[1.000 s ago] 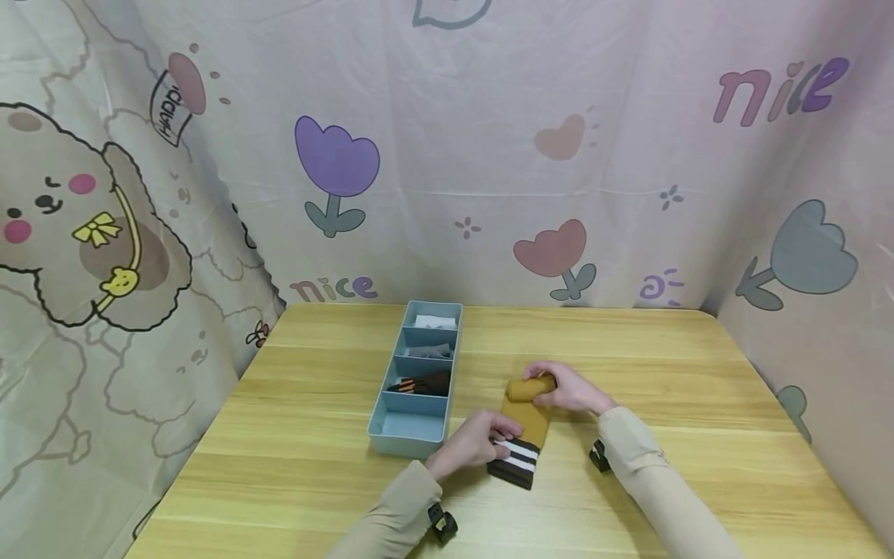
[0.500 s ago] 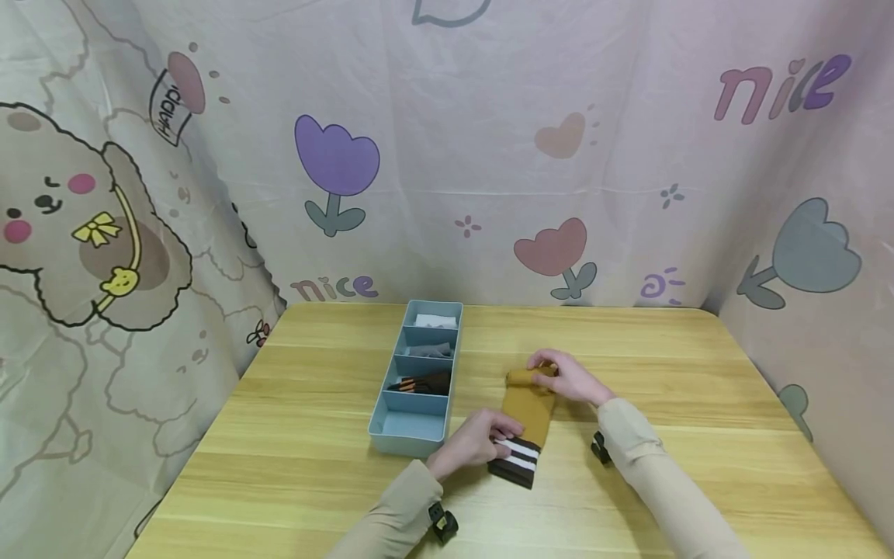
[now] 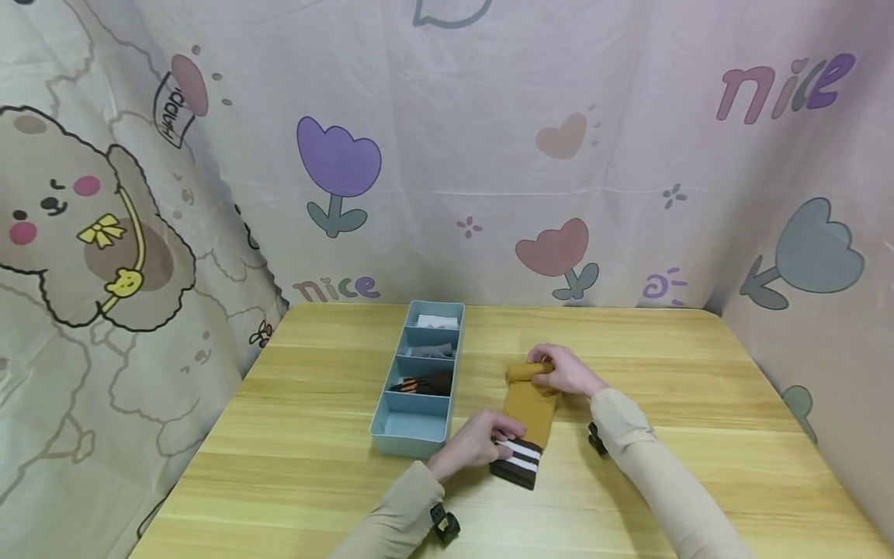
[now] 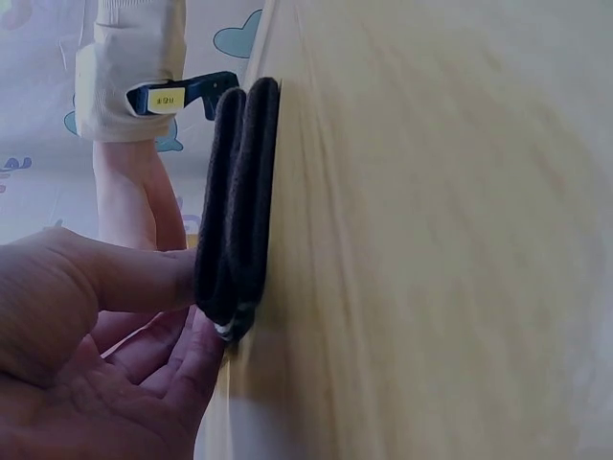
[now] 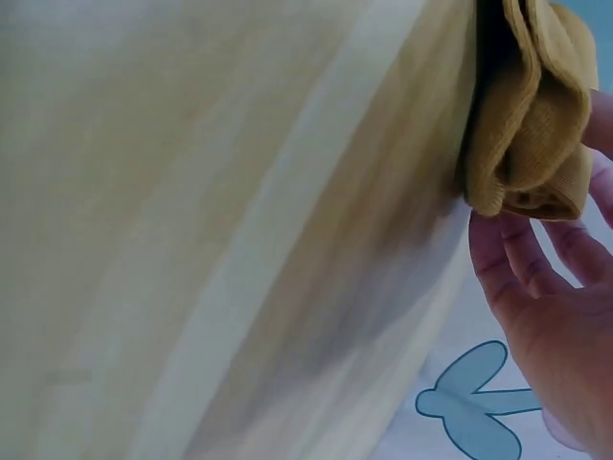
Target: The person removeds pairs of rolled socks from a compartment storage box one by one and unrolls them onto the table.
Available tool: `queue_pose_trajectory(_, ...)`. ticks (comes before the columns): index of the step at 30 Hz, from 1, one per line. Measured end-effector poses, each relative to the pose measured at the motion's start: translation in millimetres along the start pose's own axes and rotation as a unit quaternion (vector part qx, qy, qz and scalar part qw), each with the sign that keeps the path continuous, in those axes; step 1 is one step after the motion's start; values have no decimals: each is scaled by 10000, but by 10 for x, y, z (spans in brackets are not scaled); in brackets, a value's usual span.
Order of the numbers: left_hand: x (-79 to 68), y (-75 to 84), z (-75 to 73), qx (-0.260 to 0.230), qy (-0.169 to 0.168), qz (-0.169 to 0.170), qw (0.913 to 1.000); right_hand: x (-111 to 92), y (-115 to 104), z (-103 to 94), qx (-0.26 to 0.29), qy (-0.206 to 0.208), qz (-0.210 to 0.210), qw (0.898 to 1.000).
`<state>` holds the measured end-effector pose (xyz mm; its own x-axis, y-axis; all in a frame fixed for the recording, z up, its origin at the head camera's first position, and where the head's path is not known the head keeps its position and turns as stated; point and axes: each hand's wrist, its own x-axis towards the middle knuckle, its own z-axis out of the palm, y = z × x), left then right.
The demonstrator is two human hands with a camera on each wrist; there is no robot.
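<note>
Running from twelve to six o'clock on the wooden table (image 3: 279,450), the mustard sock (image 3: 532,415) is pressed at its striped cuff (image 3: 518,466) under the left hand's (image 3: 475,442) loosely extended fingers, while its rolled end (image 3: 520,372), toward one o'clock from that hand, is pinched by the right hand (image 3: 567,371). At ten o'clock from the sock, nearer the left hand, a divided blue box (image 3: 412,446) is seen, where white cloth (image 3: 438,320), grey cloth (image 3: 433,351) and dark brown, orange-striped cloth (image 3: 436,383) are held in separate compartments.
</note>
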<state>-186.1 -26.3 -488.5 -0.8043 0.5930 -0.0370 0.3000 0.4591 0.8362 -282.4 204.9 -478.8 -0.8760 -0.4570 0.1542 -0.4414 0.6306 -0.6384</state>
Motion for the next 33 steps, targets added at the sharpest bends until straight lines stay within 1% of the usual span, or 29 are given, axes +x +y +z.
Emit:
queue_pose_trajectory(3, 1, -5, 0, 6, 7, 1, 10000, 29, 10, 7, 20, 32, 127, 9999)
queue_pose_trajectory(6, -1, -5, 2, 3, 24, -29, 10000, 47, 26, 11, 106, 60, 168, 9998)
queue_pose_trajectory(11, -3, 10, 3, 3, 49, -23, 10000, 79, 62, 3, 181, 121, 48, 9998)
queue_pose_trajectory(14, 0, 7, 6, 10, 43, -13, 10000, 94, 73, -2, 189, 84, 48, 9998)
queue_pose_trajectory(19, -2, -3, 4, 32, 38, -22, 10000, 120, 71, -8, 86, -13, 59, 9999)
queue_pose_trajectory(23, -5, -4, 2, 37, 40, -8, 10000, 148, 76, -9, -30, 20, 64, 10000)
queue_pose_trajectory(30, -7, 0, -3, 13, 36, 16, 10000, 201, 105, -4, -83, 157, 340, 9993)
queue_pose_trajectory(33, -5, 0, 1, 7, 32, 47, 10000, 215, 99, -10, -110, 204, 387, 9990)
